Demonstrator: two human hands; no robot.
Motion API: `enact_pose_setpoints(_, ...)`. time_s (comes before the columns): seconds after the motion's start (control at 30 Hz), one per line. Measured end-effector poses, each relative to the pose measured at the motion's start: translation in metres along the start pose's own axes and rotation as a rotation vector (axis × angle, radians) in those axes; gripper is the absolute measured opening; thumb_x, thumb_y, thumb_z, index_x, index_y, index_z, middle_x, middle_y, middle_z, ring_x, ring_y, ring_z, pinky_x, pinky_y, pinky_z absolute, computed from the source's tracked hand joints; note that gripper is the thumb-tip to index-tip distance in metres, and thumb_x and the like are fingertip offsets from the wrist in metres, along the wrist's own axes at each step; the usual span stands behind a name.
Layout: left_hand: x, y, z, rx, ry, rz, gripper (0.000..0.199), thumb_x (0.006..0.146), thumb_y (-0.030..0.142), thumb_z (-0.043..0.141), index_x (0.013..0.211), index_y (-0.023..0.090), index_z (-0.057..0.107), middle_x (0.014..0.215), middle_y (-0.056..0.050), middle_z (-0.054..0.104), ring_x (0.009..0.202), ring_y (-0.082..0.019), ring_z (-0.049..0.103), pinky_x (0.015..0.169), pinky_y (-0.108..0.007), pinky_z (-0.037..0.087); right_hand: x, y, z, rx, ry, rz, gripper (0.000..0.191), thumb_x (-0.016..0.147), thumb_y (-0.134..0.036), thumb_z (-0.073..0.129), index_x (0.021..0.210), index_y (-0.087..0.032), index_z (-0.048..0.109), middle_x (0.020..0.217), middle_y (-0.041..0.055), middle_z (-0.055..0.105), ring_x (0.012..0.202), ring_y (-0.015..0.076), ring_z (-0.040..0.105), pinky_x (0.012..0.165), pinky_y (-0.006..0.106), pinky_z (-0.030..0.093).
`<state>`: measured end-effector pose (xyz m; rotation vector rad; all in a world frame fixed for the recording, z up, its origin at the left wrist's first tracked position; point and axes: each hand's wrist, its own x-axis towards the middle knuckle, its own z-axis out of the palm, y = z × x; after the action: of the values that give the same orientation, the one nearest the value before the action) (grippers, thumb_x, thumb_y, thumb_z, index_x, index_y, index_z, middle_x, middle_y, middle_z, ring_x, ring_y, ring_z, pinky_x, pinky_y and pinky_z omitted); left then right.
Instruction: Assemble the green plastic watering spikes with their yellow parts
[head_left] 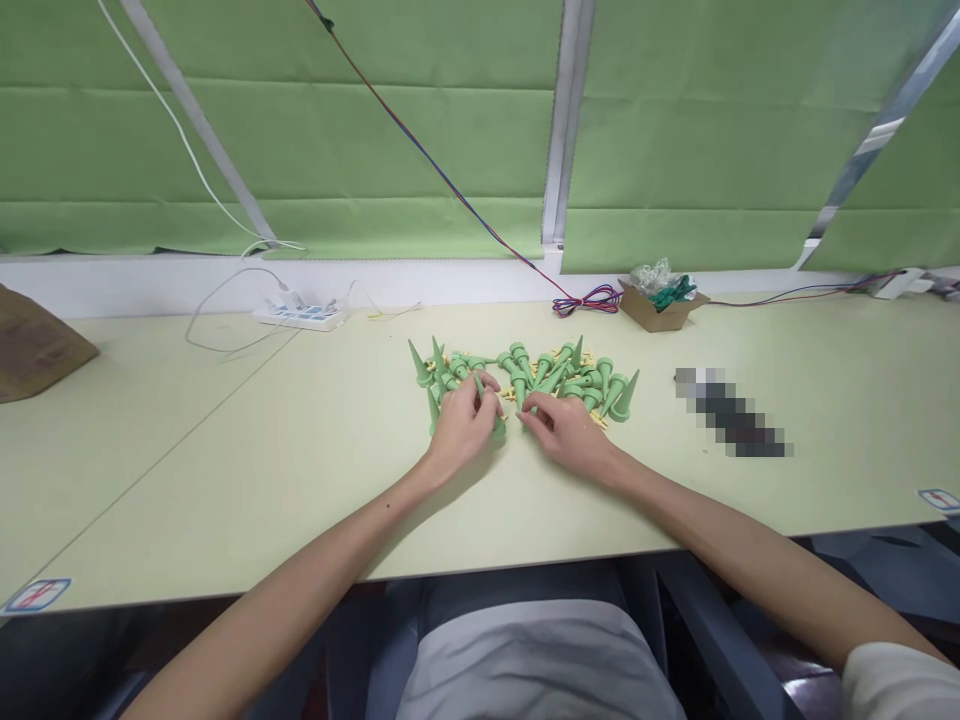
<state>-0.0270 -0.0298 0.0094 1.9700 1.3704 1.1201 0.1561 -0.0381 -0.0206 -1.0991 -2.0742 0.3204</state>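
Note:
Many green cone-shaped plastic pieces (553,376) lie in a pile at the middle of the pale table, with small yellow pieces (598,420) among them. My left hand (466,418) is at the pile's front left, its fingers curled around a green cone whose tip sticks up between them. At the front centre of the pile, my right hand (564,428) has its thumb and index finger pinched close to a green cone. Whatever lies between those fingertips is too small to make out. Some green cones stand upright at the left and right ends of the pile.
Behind the pile, an open cardboard box (660,312) holds clear plastic and green material. A white power strip (301,315) with cables is at the back left, a brown paper bag (41,345) at the far left. A blurred dark object (739,418) lies to the right.

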Motion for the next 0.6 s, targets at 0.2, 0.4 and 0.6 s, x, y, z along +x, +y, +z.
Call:
enact_pose_setpoints(0.2,0.0,-0.002,0.0,0.07,0.005,0.012,0.013,0.089,0.023,0.04,0.087,0.022,0.052,0.065,0.003,0.063,0.057,-0.016,0.054,0.064,-0.029,0.04,0.0,0.001,0.002,-0.027,-0.039,-0.032,0.017,0.093,-0.012,0.048,0.101,-0.019,0.062,0.064,-0.0011,0.059,0.054,0.0141,0.051,0.059,0.025,0.037)
enact_pose_setpoints(0.4,0.001,-0.001,-0.001,0.173,0.008,0.05,0.016,0.09,0.024,0.039,0.082,0.021,0.052,0.06,0.003,0.055,0.054,-0.016,0.051,0.061,-0.028,0.036,0.0,-0.004,0.003,0.025,-0.05,-0.103,0.018,0.089,-0.011,0.052,0.104,-0.016,0.06,0.085,0.0046,0.066,0.065,0.0145,0.056,0.065,0.026,0.043)
enact_pose_setpoints(0.6,0.001,-0.003,0.0,0.226,-0.032,0.028,0.017,0.091,0.025,0.039,0.081,0.021,0.051,0.062,0.001,0.057,0.053,-0.016,0.048,0.059,-0.029,0.033,-0.004,-0.012,0.003,0.127,-0.224,-0.205,0.017,0.086,-0.018,0.065,0.102,-0.017,0.061,0.09,0.0041,0.064,0.065,0.0128,0.053,0.066,0.026,0.044)
